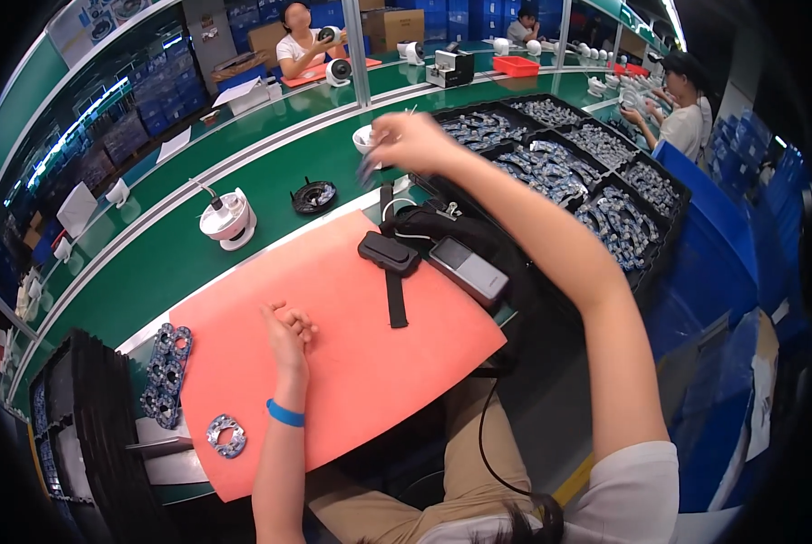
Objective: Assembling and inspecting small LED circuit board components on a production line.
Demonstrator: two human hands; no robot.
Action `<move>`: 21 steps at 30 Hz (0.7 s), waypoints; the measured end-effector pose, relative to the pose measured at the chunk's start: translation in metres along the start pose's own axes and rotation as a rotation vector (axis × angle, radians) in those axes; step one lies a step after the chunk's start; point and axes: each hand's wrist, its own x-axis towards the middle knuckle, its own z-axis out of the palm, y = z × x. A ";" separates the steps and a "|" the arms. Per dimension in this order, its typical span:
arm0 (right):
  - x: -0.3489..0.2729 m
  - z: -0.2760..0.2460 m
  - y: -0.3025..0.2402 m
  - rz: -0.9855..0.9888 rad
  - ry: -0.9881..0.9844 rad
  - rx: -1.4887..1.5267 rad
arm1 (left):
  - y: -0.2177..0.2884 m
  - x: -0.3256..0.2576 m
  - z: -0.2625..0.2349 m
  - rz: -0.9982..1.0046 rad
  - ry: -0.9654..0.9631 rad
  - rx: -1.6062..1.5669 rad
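Note:
My left hand (290,334) rests over the orange mat (333,363), fingers loosely bent and apart, holding nothing I can see. A blue band circles that wrist. My right arm reaches forward across the mat, and my right hand (413,143), smeared by motion, is pinched above the green bench. A dark bluish blurred thing (367,170) hangs below its fingertips; its kind cannot be made out. Just beside that hand is a white round housing (362,138). On the mat's left side lie a ring-shaped circuit board (227,436) and a panel of joined ring boards (166,376).
Black compartment trays (551,168) of small boards stand at right, near a blue bin (714,218). A white camera unit (229,218) and black ring part (314,195) sit on the conveyor. A grey box-shaped device (469,270) lies on the mat; stacked black trays (84,417) stand left. Co-workers sit beyond.

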 end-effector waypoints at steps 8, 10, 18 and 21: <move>-0.031 -0.140 0.170 0.662 0.574 -0.277 | -0.009 -0.004 0.007 0.189 -0.063 0.249; -0.037 -0.150 0.183 0.743 0.567 -0.363 | -0.011 -0.003 0.004 0.199 -0.061 0.273; -0.047 -0.154 0.231 0.937 0.610 -0.483 | -0.004 -0.009 0.009 0.173 -0.056 0.357; -0.046 -0.155 0.243 0.955 0.555 -0.521 | -0.005 -0.008 0.009 0.174 -0.059 0.365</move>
